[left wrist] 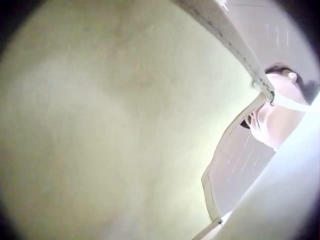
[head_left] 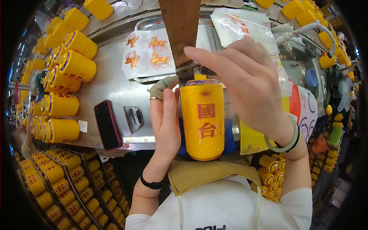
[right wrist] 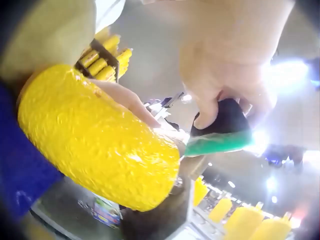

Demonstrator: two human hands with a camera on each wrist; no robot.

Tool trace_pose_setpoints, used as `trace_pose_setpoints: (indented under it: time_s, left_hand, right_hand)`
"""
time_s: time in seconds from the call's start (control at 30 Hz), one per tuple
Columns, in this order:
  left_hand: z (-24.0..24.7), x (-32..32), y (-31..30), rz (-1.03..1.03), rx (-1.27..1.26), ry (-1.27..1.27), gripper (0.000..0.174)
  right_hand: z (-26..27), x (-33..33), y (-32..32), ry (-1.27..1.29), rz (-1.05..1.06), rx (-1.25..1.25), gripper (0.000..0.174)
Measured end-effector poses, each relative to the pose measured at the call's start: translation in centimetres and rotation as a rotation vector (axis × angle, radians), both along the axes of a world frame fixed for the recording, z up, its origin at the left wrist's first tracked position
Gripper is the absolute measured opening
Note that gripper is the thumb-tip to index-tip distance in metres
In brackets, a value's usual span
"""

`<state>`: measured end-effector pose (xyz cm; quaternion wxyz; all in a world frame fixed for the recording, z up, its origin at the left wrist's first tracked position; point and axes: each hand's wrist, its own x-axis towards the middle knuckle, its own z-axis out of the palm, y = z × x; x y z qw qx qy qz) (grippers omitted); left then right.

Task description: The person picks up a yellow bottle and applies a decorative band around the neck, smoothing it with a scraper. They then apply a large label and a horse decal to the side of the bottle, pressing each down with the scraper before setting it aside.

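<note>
In the head view a yellow bottle (head_left: pixel 204 126) with red characters leans base-first toward the person's apron (head_left: pixel 211 174), its neck toward the brown post. My left hand (head_left: pixel 166 119) lies along the bottle's left side, thumb extended and one fingertip wrapped in cloth near the neck. Over the neck is my right hand (head_left: pixel 249 84). The right wrist view shows that hand pinching a black piece with a green edge (right wrist: pixel 220 142) just off the bottle's top end. The left wrist view holds mostly apron cloth (left wrist: pixel 100 125), with the left hand out of sight.
A brown post (head_left: pixel 179 30) rises right ahead. Yellow bottles (head_left: pixel 78 69) line the left, and more fill racks (head_left: pixel 57 180) below. On the metal table (head_left: pixel 103 80) lie a phone (head_left: pixel 107 124), a sheet of gold horse stickers (head_left: pixel 149 53) and plastic sheets (head_left: pixel 245 30). A blue pad (head_left: pixel 230 140) sits under the bottle.
</note>
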<state>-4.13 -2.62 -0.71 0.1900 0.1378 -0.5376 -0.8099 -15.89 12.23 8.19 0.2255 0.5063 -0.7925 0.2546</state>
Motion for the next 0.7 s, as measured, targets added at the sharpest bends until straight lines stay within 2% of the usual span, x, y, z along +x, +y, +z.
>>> trace_pose_setpoints:
  time_s: [0.07, 0.13, 0.2, 0.23, 0.27, 0.33, 0.37, 0.4, 0.47, 0.57, 0.67, 0.7]
  left_hand:
    - [-0.4, 0.6, -0.7, 0.044, -0.043, -0.02, 0.041]
    - [-0.5, 1.3, -1.4, 0.081, -0.103, -0.036, 0.042]
    - [-0.8, 1.7, -1.6, 0.096, -0.108, -0.016, 0.043]
    - [-0.8, 1.9, -1.6, 0.098, -0.094, -0.025, 0.044]
    - [-0.9, 2.1, -1.4, 0.097, -0.081, -0.034, 0.044]
    - [-0.9, 2.5, -1.0, 0.077, -0.087, -0.054, 0.045]
    - [-0.8, 2.6, -0.8, 0.061, -0.092, -0.068, 0.046]
    - [-0.8, 2.8, -0.7, 0.056, -0.094, -0.063, 0.046]
    - [-0.8, 3.2, -0.3, 0.059, -0.067, -0.045, 0.046]
    - [-0.6, 3.9, -0.7, 0.051, -0.081, -0.079, 0.049]
    - [-0.7, 3.9, -0.6, 0.046, -0.076, -0.092, 0.048]
    - [-0.8, 3.8, -0.5, 0.043, -0.068, -0.095, 0.048]
  right_hand:
    - [-0.7, 0.8, 0.8, 0.025, 0.026, 0.01, 0.04]
    - [-3.2, 3.4, 1.8, 0.057, 0.303, -0.021, 0.038]
    - [-3.8, 6.5, 2.9, -0.126, 0.559, 0.004, 0.035]
    - [-2.7, 7.2, 3.4, -0.257, 0.648, 0.099, 0.031]
    - [-2.8, 7.1, 3.3, -0.26, 0.645, 0.098, 0.031]
    - [-2.9, 5.5, 2.9, -0.248, 0.31, 0.051, 0.027]
    - [-3.2, 4.0, 2.9, -0.253, 0.198, 0.002, 0.027]
    - [-3.9, 2.2, 2.8, -0.212, 0.183, -0.151, 0.025]
    - [-4.4, 1.1, 3.7, 0.007, 0.217, -0.196, 0.021]
    - [-7.7, 5.1, 5.8, 0.01, 0.372, -0.193, 0.018]
    - [-6.6, 8.8, 6.6, -0.069, 0.556, -0.2, 0.02]
    - [-5.9, 8.9, 6.9, -0.118, 0.516, -0.207, 0.017]
